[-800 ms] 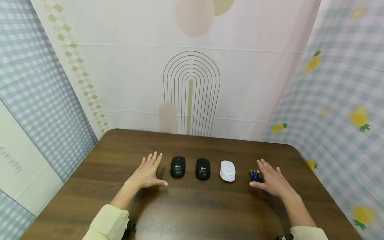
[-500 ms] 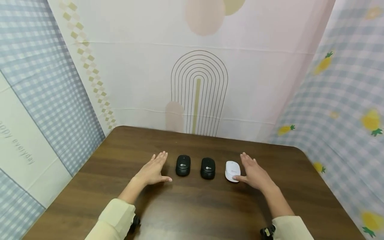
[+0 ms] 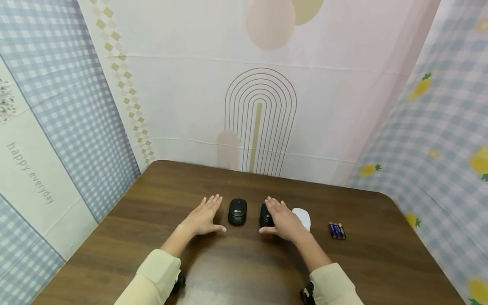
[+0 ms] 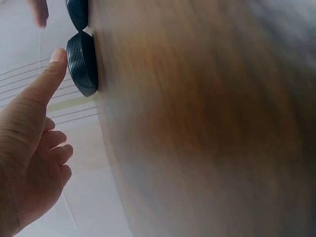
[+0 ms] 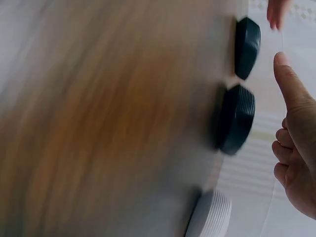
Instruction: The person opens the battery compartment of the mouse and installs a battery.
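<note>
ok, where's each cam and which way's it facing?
Head: worn on the head, facing forward-down at the table; left hand, right hand, sleeves show.
Left wrist: on that wrist, facing across the table; left hand, right fingertips show.
Right wrist: on that wrist, facing across the table; right hand, left fingertips show.
Wrist views share both black mice.

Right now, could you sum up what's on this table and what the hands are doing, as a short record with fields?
Surface: brown wood-look table
Left item: left black mouse, uncovered in the head view
Middle item: middle black mouse, partly hidden by a hand
Next item: white mouse, partly hidden
Far right: small batteries, side by side
Left hand: raised beside the left black mouse, holding nothing
Right hand: hovering above the mice, holding nothing
Backdrop: patterned cloth
</note>
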Action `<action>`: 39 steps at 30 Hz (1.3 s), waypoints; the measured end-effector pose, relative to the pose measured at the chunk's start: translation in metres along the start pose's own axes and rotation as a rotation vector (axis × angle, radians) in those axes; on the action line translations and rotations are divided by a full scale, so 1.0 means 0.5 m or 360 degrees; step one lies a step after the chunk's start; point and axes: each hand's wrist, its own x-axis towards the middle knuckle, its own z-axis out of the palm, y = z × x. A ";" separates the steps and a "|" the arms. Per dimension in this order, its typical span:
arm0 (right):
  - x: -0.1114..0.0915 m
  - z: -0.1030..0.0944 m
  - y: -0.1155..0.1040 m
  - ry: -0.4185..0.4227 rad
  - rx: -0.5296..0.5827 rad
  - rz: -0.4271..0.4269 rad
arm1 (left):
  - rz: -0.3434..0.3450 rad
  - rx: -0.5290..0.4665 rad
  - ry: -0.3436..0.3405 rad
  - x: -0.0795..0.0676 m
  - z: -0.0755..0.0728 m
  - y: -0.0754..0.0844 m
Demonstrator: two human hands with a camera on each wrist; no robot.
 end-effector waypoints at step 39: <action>0.123 0.060 -0.112 -0.0179 -0.0529 -0.0089 | 0.0087 0.0396 -0.0300 0.082 0.004 0.056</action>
